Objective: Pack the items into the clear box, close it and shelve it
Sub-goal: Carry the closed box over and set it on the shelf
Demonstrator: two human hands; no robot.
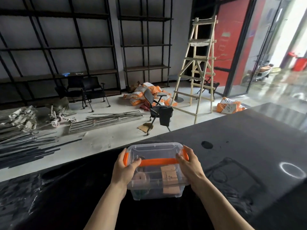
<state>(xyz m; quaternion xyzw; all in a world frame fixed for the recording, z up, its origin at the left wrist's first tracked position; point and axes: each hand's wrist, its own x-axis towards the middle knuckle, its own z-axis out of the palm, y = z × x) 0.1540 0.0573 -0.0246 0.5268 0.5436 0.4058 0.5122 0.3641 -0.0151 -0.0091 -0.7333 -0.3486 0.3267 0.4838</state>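
Note:
A clear plastic box (156, 151) with an orange handle (158, 161) and orange side clasps sits on the black table (240, 146), lid on. Inside I see a tape roll (141, 179), a brown cardboard packet (169, 175) and something dark green at the bottom. My left hand (125, 168) grips the box's left end over the orange clasp. My right hand (189, 165) grips the right end over the other clasp. Both thumbs rest on the lid.
Black metal shelving (66, 47) lines the far wall across the floor. On the floor stand black chairs (159, 108), a wooden ladder (197, 67), orange-white sacks (149, 93) and piles of metal bars (106, 120). A glass door (245, 47) stands open at right.

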